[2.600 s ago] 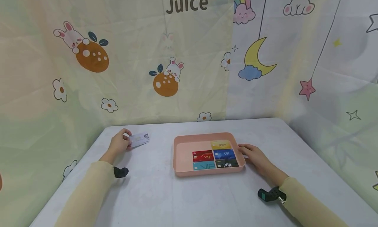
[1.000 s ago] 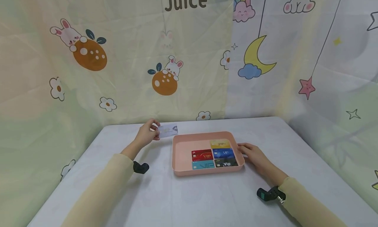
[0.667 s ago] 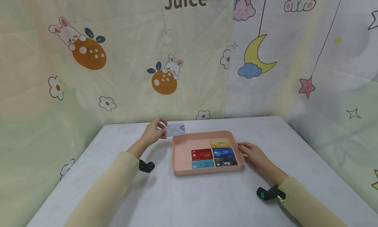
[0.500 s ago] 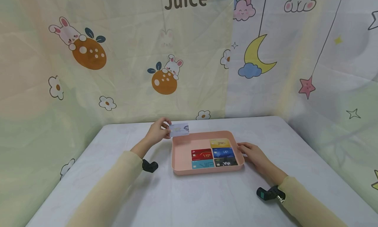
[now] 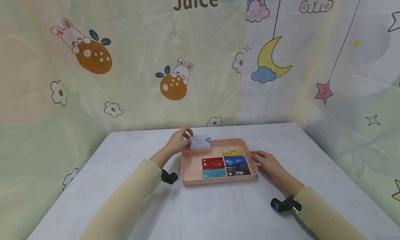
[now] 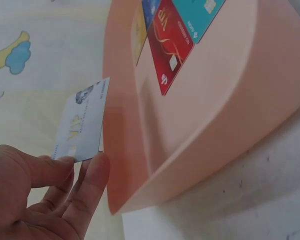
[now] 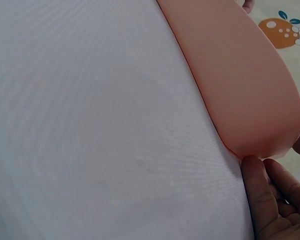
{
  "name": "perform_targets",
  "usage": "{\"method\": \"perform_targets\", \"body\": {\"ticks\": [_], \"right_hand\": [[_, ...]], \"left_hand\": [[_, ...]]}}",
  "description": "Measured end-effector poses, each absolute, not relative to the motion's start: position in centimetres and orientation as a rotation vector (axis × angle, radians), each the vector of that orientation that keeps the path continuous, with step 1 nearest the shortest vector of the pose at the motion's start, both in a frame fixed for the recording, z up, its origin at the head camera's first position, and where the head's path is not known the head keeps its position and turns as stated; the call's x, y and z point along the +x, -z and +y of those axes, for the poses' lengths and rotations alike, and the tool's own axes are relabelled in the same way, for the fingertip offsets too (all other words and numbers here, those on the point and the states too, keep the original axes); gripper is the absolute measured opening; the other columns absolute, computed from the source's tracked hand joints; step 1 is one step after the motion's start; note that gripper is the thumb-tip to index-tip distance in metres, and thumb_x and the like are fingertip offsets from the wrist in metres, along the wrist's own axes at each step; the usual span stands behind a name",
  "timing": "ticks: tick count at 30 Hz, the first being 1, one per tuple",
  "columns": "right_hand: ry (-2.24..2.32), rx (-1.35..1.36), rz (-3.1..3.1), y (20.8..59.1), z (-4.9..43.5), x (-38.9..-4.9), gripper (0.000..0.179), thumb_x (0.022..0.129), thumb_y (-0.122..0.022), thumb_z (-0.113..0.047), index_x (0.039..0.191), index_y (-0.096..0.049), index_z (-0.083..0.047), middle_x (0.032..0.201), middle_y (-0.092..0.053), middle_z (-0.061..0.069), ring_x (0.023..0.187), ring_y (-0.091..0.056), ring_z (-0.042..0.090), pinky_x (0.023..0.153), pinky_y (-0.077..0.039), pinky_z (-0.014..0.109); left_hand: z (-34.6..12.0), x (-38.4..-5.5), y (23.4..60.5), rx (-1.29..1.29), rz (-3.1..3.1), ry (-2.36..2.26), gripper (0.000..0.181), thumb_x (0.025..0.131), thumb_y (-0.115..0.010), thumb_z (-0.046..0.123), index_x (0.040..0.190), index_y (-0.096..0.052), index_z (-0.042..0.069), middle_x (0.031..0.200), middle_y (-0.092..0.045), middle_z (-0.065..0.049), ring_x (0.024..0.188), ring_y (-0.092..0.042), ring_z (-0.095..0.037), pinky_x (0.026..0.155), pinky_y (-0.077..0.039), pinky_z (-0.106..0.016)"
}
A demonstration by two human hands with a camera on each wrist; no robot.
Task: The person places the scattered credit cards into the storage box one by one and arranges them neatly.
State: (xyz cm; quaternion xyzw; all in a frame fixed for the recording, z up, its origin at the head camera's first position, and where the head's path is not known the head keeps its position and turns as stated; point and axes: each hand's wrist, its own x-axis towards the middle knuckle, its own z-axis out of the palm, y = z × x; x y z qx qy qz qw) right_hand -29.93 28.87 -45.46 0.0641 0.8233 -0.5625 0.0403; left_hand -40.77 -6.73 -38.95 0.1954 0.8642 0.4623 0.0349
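My left hand [image 5: 178,143] pinches a pale lilac-white card [image 5: 200,142] by its left end, between thumb and fingers. In the left wrist view this card [image 6: 82,122] is held up at the wall of the pink tray [image 5: 191,167], over its back left part. Inside the tray lie a gold card [image 5: 232,151], a blue VIP card [image 5: 236,161], a red VIP card [image 5: 213,163], a teal card [image 5: 214,173] and a black Vip card [image 5: 238,171]. At the tray's right side, my right hand [image 5: 268,164] grips the wall, fingertips [image 7: 253,165] low against its corner.
The tray stands on a white-covered table [image 5: 218,212]. Behind and beside the table hangs a printed cloth [image 5: 137,59] with cartoon figures. A dark wrist camera [image 5: 169,177] sits at the left wrist, another wrist camera [image 5: 285,204] at the right.
My left hand has carried the white card rightward from the table's left side to the tray's back left, lowering it slightly in the last half second. The right hand stays at the tray.
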Motion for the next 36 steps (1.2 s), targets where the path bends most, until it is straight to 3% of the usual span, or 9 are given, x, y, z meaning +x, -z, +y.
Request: {"method": "perform_targets", "body": {"ticks": [8,19,28,36], "right_hand": [[1.727,0.202,2.516,45.3,28.7,-30.1,0.058,0.107,-0.05,-0.035,0.151,-0.044,0.002,0.159,-0.042,0.024,0.144,-0.044,0.04,0.115,-0.043,0.051],[1.718,0.185,2.533,45.1,28.7,-30.2,0.058,0.107,-0.049,-0.036,0.151,-0.044,0.002,0.159,-0.041,0.024,0.144,-0.044,0.04,0.115,-0.043,0.051],[1.735,0.199,2.529,45.2,28.8,-30.1,0.058,0.107,-0.049,-0.034,0.151,-0.043,0.003,0.159,-0.041,0.024,0.144,-0.043,0.041,0.116,-0.041,0.053],[1.745,0.187,2.518,45.5,28.9,-29.9,0.058,0.107,-0.05,-0.034,0.151,-0.043,0.003,0.159,-0.04,0.025,0.145,-0.043,0.042,0.116,-0.041,0.053]], "left_hand": [[-5.4,-40.8,39.7,0.603,2.715,-1.323,0.025,0.096,-0.063,-0.004,0.118,-0.057,0.006,0.098,-0.064,-0.014,0.076,-0.064,-0.02,0.067,-0.06,-0.032],[-4.2,-40.5,40.1,0.534,2.801,-1.199,0.024,0.094,-0.065,-0.003,0.114,-0.058,0.007,0.096,-0.064,-0.012,0.084,-0.061,-0.021,0.067,-0.054,-0.024],[-3.0,-40.4,40.9,0.53,2.8,-1.158,0.026,0.092,-0.064,-0.003,0.116,-0.057,0.005,0.096,-0.062,-0.011,0.081,-0.059,-0.021,0.057,-0.05,-0.021],[-2.9,-40.1,41.2,0.463,2.746,-1.193,0.027,0.096,-0.064,0.003,0.122,-0.055,0.004,0.112,-0.066,-0.016,0.087,-0.064,-0.022,0.067,-0.057,-0.026]]}}
